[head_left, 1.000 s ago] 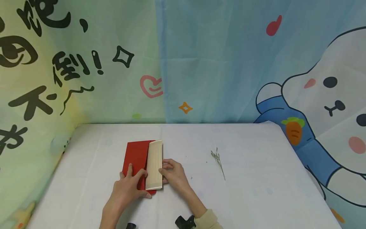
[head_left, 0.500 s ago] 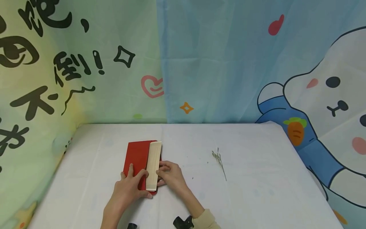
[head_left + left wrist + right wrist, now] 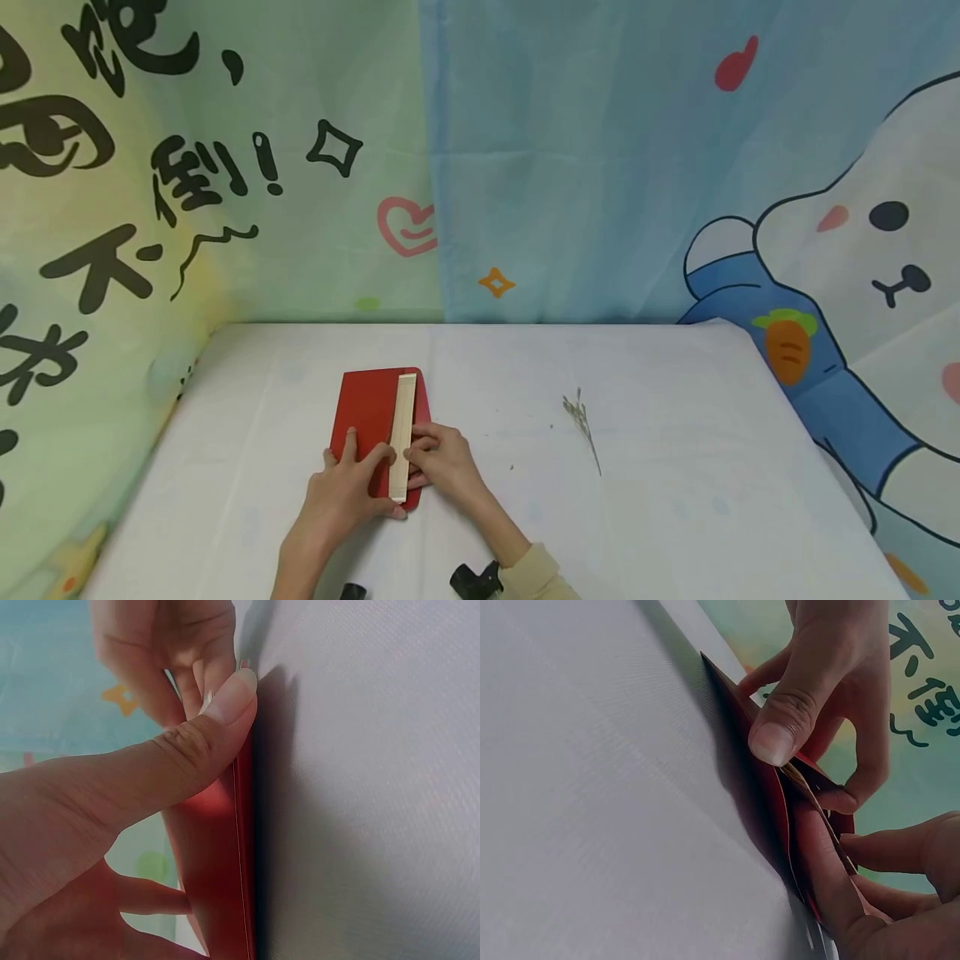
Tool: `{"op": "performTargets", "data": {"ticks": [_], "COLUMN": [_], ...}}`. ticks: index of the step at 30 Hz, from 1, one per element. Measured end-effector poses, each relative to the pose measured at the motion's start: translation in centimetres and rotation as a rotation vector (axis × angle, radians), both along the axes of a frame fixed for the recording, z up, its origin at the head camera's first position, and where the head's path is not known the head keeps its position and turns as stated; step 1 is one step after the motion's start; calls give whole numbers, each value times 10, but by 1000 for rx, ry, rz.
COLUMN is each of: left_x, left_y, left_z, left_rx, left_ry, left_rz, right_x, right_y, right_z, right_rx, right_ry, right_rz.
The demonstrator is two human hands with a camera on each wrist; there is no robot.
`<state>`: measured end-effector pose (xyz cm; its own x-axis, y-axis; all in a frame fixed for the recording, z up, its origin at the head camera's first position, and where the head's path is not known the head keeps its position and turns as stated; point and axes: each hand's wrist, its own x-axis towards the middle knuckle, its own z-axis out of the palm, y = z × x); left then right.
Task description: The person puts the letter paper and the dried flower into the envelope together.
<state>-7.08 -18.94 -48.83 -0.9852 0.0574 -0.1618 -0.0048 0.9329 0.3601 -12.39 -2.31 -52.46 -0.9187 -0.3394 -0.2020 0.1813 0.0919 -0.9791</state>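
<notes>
A: What's there, biggest first?

B: A printed backdrop (image 3: 570,167) at the far side, then a white-covered worktop (image 3: 675,467), with a red envelope (image 3: 371,400) lying left of its middle.

A: And the hands?

B: The left hand (image 3: 339,497) holds the envelope, thumb at its near edge and fingers on the red face. The right hand (image 3: 452,468) is on the right side, pinching the pale strip (image 3: 402,433).

A: Where's that strip?

B: Running near to far along the envelope's right part; the right wrist view shows a pale edge between red layers. Smaller still is the dried sprig (image 3: 581,419), well apart to the right.

A: How would they handle?

B: Light, I'd judge: papery, bendable, a bit slick, easily creased. I'd hold the envelope flat near its opening, the strip by its long edge.

A: Any writing?

B: None readable on either. The backdrop has big black characters (image 3: 95,283); I make out 不 and 倒.
</notes>
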Motion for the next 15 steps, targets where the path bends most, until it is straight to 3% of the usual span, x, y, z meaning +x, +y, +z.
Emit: {"op": "performTargets", "data": {"ticks": [8, 15], "left_x": [1, -1], "left_y": [-1, -1], "left_z": [0, -1], "left_rx": [4, -14], "left_ry": [12, -5], "left_rz": [-6, 1], "right_x": [-3, -6], "right_y": [-6, -11], "right_z": [2, 2], "right_rx": [46, 43], "right_ry": [53, 32], "right_rz": [21, 61]}}
